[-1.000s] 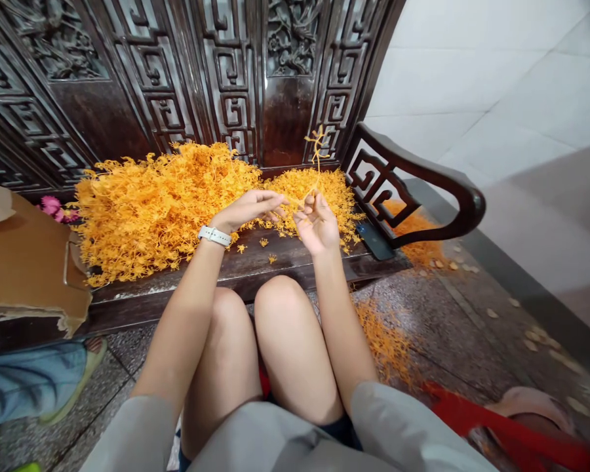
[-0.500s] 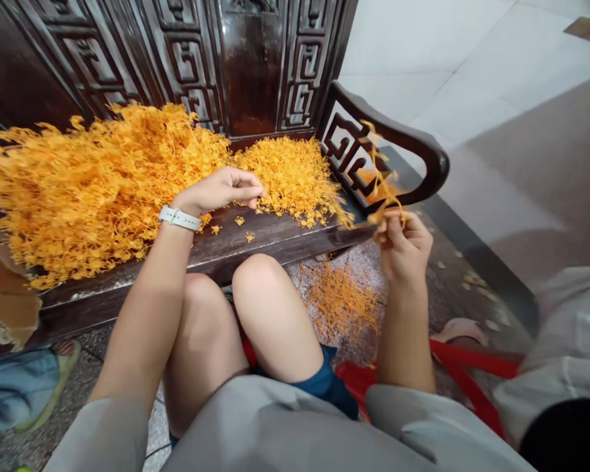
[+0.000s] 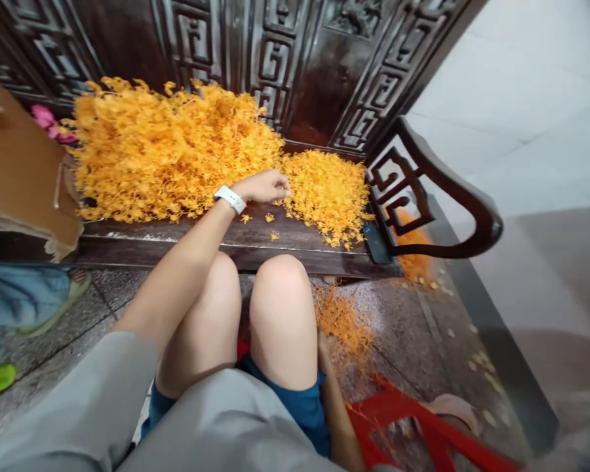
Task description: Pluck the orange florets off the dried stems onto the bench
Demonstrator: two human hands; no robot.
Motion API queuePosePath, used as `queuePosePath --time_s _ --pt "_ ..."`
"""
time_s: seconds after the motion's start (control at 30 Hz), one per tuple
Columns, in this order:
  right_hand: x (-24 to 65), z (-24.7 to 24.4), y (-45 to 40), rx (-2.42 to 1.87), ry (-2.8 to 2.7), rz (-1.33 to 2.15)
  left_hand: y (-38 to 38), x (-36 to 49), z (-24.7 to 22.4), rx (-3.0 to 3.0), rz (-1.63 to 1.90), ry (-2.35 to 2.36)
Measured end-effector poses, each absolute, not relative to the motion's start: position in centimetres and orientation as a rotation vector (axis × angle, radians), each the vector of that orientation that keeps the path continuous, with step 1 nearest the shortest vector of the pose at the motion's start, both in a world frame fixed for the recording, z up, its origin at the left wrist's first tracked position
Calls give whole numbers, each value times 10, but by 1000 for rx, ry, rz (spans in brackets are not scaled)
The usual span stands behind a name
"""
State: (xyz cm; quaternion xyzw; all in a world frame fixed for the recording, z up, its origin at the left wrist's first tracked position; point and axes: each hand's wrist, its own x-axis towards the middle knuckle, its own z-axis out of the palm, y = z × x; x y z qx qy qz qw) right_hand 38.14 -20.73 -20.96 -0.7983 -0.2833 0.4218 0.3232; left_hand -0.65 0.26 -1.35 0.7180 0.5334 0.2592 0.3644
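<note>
My left hand [image 3: 268,186], with a pale watch on the wrist, is over the left edge of the smaller pile of orange-yellow pieces [image 3: 327,193]. Its fingers are curled together, and what they hold, if anything, is too small to make out. The larger, taller orange-yellow pile [image 3: 167,154] lies to its left on the dark wooden bench [image 3: 226,239]. My right hand [image 3: 326,344] is low beside my right knee, near the orange strands [image 3: 347,324] on the floor; my knee hides most of its fingers.
A cardboard box [image 3: 22,164] stands at the bench's left. A dark phone [image 3: 376,243] lies near the carved armrest [image 3: 452,193]. Red straps [image 3: 398,419] and a pink shoe [image 3: 455,410] are at lower right. Someone's leg in blue [image 3: 24,295] is at left.
My right hand has dropped from above the bench's right end to beside my knee, and the orange strand it held no longer shows. The view has shifted; my left hand stays by the smaller pile.
</note>
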Motion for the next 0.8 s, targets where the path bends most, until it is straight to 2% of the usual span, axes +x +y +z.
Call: queuePosePath --time_s 0.13,0.27,0.37,0.5,0.67,0.8 --pt "365 -203 -151 -2027 -789 673 7 -16 -23 1939 832 1807" --pt "333 -152 -95 -1505 -1156 476 7 -26 -32 1841 906 2250" --pt "282 -96 -65 -1141 -1453 491 8 -33 -49 1705 802 2422" --pt "178 -38 -7 -879 -1861 676 8 -35 -75 1641 661 2465" --pt "53 -33 94 -1045 -2072 646 5 -33 -85 1628 646 2565" --pt "13 -59 137 -1257 -1991 757 5 -35 -88 1640 654 2541"
